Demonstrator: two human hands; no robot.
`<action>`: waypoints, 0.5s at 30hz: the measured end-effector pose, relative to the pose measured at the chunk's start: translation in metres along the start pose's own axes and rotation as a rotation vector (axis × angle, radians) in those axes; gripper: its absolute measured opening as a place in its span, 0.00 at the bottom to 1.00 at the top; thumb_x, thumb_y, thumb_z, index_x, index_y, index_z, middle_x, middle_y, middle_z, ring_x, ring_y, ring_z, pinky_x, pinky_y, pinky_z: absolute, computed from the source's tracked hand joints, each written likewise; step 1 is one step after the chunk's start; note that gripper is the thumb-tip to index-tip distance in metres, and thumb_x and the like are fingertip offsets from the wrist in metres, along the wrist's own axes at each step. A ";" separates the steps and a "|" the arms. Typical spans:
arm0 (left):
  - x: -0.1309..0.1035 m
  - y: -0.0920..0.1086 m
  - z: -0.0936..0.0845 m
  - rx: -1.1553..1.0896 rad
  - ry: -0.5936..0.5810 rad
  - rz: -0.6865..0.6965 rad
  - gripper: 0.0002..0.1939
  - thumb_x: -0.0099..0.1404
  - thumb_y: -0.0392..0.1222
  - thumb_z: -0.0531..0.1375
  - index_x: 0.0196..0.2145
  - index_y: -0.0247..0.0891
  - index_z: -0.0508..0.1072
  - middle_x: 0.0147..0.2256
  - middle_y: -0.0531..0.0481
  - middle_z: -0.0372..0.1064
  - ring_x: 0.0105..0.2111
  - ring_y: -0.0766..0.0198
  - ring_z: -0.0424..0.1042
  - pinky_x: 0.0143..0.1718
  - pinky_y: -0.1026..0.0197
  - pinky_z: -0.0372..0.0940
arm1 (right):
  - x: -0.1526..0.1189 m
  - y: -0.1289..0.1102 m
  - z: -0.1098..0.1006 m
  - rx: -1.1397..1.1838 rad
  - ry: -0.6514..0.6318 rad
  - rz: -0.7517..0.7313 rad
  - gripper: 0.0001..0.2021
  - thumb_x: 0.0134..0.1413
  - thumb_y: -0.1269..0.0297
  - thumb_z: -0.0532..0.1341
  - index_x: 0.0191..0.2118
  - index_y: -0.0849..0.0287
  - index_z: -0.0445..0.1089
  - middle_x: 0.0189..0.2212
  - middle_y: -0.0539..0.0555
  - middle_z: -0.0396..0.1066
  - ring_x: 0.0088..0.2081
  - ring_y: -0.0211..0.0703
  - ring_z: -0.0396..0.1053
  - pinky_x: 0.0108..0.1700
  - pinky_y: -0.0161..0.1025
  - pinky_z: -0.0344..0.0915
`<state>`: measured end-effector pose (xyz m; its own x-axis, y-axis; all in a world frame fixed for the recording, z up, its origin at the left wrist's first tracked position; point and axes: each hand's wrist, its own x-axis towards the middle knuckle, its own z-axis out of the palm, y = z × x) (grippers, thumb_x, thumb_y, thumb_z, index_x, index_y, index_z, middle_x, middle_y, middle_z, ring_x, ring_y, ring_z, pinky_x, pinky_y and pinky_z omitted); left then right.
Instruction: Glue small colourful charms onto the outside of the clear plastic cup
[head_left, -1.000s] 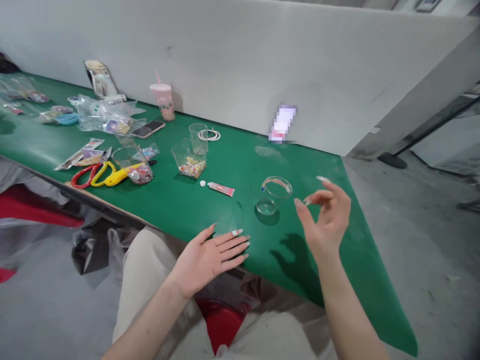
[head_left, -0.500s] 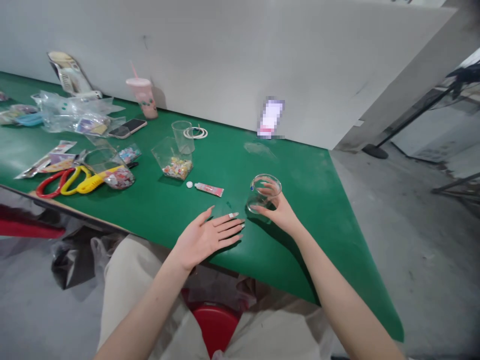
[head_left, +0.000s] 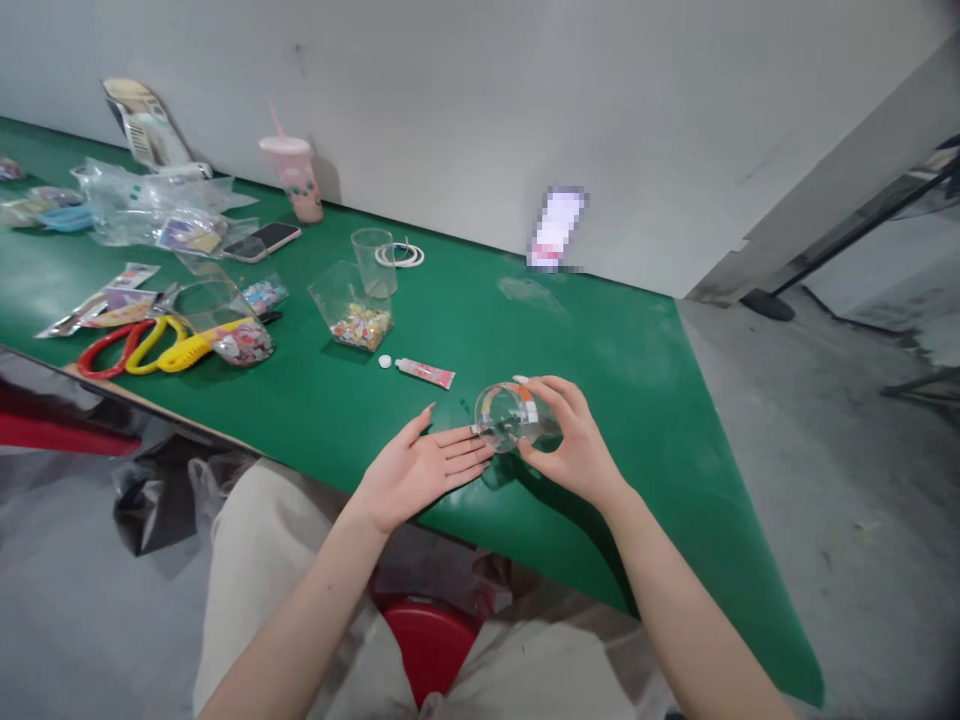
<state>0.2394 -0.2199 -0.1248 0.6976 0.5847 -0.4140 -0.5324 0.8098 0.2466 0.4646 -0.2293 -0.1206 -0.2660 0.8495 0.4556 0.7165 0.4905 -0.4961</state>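
Note:
My right hand (head_left: 574, 440) is wrapped around a clear cup (head_left: 501, 418), which is tipped over toward the left above the green table. Palm up, my left hand (head_left: 427, 465) lies with its fingers stretched out, their tips by the cup's rim; whether they touch it I cannot tell. A small white piece shows near the left index fingertip. Just beyond the left hand lie a pink and white tube (head_left: 425, 373) and its round white cap (head_left: 385, 361).
A clear faceted cup (head_left: 360, 325) holds small colourful pieces, with a clear tumbler (head_left: 375, 265) and a white cable coil (head_left: 409, 255) behind it. Leftward are scissors (head_left: 105, 352), a tilted cup of pieces (head_left: 244, 342), a dark phone (head_left: 264, 242), plastic bags (head_left: 127, 205) and a pink drink cup (head_left: 300, 185).
My right hand has tipped the clear cup from upright onto its side, its mouth now toward my left fingers. The left hand stays palm up. The view has shifted slightly.

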 end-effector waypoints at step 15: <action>0.004 0.000 -0.007 -0.011 -0.050 -0.032 0.35 0.68 0.52 0.47 0.60 0.14 0.49 0.51 0.25 0.65 0.54 0.49 0.65 0.60 0.51 0.48 | 0.000 0.000 0.001 -0.123 0.027 -0.188 0.32 0.46 0.75 0.59 0.58 0.48 0.53 0.55 0.57 0.60 0.58 0.54 0.57 0.58 0.56 0.58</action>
<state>0.2391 -0.2182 -0.1327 0.7375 0.5601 -0.3774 -0.5140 0.8279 0.2242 0.4640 -0.2292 -0.1220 -0.3857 0.7393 0.5521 0.7296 0.6106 -0.3080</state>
